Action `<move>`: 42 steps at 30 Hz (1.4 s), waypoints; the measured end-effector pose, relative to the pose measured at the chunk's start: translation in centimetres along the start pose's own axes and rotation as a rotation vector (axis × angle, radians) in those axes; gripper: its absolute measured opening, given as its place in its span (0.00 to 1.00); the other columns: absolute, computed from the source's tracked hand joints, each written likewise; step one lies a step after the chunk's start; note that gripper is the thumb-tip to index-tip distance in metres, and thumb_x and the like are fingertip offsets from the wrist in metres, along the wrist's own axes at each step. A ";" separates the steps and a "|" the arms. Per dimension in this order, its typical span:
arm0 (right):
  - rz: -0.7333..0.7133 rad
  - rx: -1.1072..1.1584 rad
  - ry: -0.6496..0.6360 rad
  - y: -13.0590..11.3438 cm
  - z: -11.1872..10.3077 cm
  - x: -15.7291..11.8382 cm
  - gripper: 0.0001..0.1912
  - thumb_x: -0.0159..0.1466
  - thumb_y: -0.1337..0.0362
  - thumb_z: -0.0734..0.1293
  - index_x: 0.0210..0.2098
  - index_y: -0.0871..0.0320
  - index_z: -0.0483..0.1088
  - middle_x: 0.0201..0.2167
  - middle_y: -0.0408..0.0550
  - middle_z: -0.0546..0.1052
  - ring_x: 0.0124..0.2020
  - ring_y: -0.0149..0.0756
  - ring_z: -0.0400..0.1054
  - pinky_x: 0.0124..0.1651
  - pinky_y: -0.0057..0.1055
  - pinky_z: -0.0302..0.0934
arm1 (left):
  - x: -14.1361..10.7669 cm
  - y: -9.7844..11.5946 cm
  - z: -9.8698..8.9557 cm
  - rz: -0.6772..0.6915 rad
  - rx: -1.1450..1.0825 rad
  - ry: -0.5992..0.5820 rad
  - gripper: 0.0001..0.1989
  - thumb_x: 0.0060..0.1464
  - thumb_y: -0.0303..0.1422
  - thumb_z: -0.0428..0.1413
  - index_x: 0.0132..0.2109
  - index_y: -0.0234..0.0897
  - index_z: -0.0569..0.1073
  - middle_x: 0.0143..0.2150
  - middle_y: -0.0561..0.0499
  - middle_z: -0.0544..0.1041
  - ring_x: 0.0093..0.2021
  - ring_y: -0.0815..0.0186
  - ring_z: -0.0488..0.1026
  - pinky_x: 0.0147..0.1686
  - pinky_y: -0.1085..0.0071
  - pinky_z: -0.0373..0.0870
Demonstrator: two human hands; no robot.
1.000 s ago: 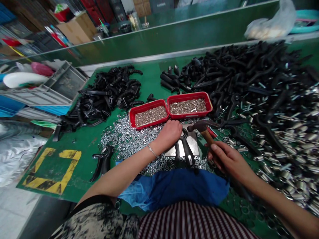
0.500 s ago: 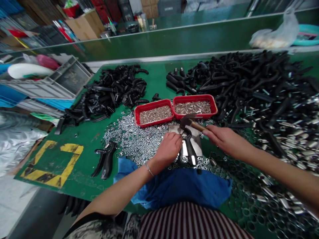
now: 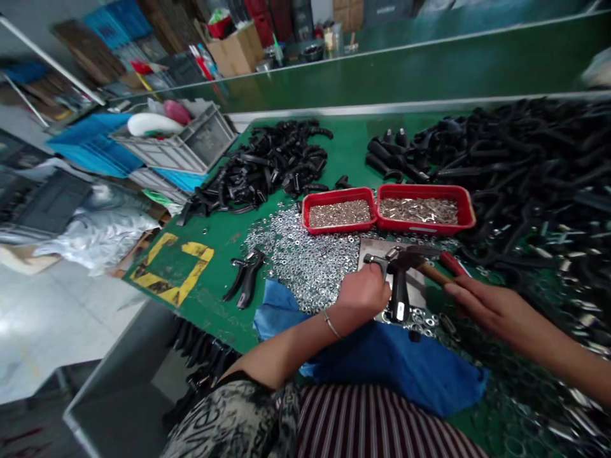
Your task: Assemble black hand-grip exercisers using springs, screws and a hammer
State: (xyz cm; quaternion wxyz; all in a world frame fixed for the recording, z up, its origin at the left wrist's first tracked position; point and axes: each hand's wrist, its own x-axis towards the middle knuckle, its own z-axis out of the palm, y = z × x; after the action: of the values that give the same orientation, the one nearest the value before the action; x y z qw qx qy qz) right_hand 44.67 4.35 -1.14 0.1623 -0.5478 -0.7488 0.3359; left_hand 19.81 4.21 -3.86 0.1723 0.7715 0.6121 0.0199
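Observation:
My left hand (image 3: 365,289) is closed round one arm of a black two-handled hand tool (image 3: 400,296), whose other grip stands beside it over a metal plate (image 3: 377,247). The kind of tool is unclear. In my right hand (image 3: 491,312) is a hammer (image 3: 433,273) with a wooden handle, gripped with the fingers wrapped. Its dark head lies over the tool's upper joint, close to my left fingers; whether it touches is unclear. A red handle (image 3: 453,263) shows just behind the hammer. Another black two-handled tool (image 3: 245,277) lies to the left.
Two red trays (image 3: 338,229) of small metal pins stand behind the plate. Loose nuts or washers (image 3: 305,267) spread around it. Black handle parts (image 3: 267,159) are heaped at the back left, more at the right. A blue cloth (image 3: 405,362) lies at the front edge.
The view has swung left, so the bench appears further right. The hammer head has shifted to the tool's right side, and my left hand has moved round its left arm.

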 end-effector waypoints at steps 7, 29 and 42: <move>0.196 0.028 0.170 2.4 0.4 -3.2 0.20 0.60 0.46 0.71 0.45 0.49 0.70 0.32 0.57 0.80 0.27 0.54 0.76 0.26 0.45 0.69 | -6.2 -9.7 -6.4 -0.162 0.060 0.162 0.13 0.66 0.38 0.49 0.50 0.38 0.74 0.45 0.44 0.77 0.44 0.55 0.77 0.40 0.63 0.72; -0.235 -0.260 0.031 2.7 3.1 -7.4 0.22 0.72 0.58 0.62 0.64 0.50 0.67 0.53 0.56 0.74 0.54 0.46 0.68 0.56 0.46 0.66 | 6.1 -36.6 -13.2 -0.512 0.266 0.178 0.16 0.56 0.34 0.54 0.48 0.26 0.74 0.41 0.40 0.78 0.53 0.44 0.70 0.49 0.56 0.63; 0.121 -0.546 0.088 9.5 -3.1 -3.4 0.16 0.71 0.58 0.57 0.46 0.57 0.73 0.42 0.57 0.78 0.41 0.46 0.74 0.40 0.39 0.67 | 1.0 -26.0 -14.3 -0.093 -1.263 0.511 0.14 0.57 0.48 0.57 0.40 0.42 0.71 0.34 0.57 0.76 0.35 0.65 0.69 0.36 0.68 0.67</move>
State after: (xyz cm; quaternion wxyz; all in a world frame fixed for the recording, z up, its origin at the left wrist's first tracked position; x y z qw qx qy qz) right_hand 54.51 3.82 -4.93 0.0207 -0.6288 -0.7699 0.1068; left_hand -7.73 13.63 1.84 0.4405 0.4670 0.5369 0.5473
